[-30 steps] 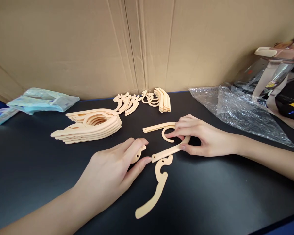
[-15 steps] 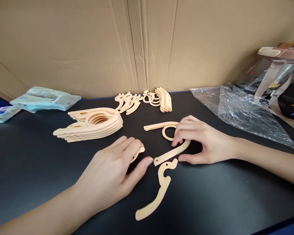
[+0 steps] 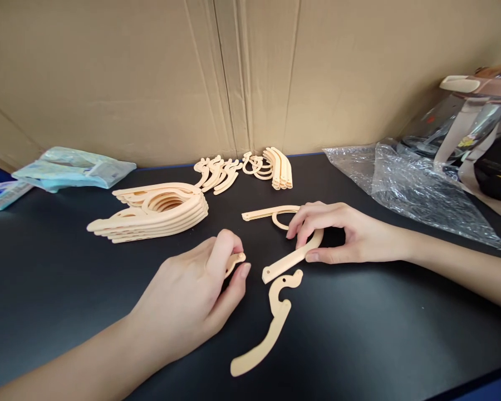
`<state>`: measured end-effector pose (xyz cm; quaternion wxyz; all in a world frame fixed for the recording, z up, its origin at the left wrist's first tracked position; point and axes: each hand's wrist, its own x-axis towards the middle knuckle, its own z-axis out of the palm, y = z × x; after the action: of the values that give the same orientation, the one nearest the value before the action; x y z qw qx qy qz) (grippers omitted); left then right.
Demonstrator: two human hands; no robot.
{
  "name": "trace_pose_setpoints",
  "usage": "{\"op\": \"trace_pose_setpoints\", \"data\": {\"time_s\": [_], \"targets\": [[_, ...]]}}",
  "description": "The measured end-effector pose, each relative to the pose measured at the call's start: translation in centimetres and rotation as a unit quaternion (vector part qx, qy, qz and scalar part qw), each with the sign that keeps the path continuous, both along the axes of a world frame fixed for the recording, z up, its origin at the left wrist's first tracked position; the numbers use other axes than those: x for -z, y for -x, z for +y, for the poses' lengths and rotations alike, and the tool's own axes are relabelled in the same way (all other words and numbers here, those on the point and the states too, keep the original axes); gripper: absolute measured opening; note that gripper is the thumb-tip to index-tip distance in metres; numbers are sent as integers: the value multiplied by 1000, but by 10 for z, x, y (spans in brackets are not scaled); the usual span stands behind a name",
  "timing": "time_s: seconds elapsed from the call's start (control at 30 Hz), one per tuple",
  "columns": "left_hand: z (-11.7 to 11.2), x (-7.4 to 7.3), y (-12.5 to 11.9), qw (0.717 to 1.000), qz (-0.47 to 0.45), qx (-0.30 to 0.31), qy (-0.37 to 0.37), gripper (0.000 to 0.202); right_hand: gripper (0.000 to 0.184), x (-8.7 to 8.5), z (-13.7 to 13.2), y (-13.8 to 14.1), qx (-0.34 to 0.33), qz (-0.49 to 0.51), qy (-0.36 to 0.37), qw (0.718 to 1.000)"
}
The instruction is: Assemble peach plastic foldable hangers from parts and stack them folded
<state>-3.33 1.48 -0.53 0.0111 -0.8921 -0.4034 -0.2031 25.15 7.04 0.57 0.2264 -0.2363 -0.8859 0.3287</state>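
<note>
Clasping small pc (image 3: 234,262) w/ L fingers (image 3: 223,249); R fingers (image 3: 316,221) pinching hooked pc (image 3: 291,259).

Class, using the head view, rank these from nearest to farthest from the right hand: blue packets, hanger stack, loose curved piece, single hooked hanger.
1. Single hooked hanger: touched by the right hand.
2. Loose curved piece: just below the thumb.
3. Hanger stack: across to the left.
4. Blue packets: far left, toward the back.

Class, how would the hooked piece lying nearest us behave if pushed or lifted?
The hooked piece probably stays stiff when lifted: its curves look moulded. Its thin profile suggests it is light. Lying flat on the table, it would likely slide rather than roll.
</note>
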Motion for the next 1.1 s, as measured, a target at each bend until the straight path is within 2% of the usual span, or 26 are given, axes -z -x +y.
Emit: {"op": "trace_pose_setpoints", "data": {"time_s": [0.17, 0.43, 0.7, 0.9, 1.1], "targets": [[2, -2, -2, 1000, -5, 13, -15, 8, 12, 1, 1, 0, -1, -6, 13, 1000], [5, 5, -2, 996, 13, 53, -66, 23, 19, -2, 3, -1, 6, -2, 56, 998], [0, -2, -3, 999, 12, 41, 12, 30, 17, 0, 5, -2, 7, 19, 96, 995], [-2, 0, -6, 999, 2, 29, 13, 41, 20, 1, 8, -1, 2, 13, 96, 995], [-3, 4, -6, 999, 11, 38, -2, 37, 19, 2, 9, -1, 5, 8, 96, 995]]}}
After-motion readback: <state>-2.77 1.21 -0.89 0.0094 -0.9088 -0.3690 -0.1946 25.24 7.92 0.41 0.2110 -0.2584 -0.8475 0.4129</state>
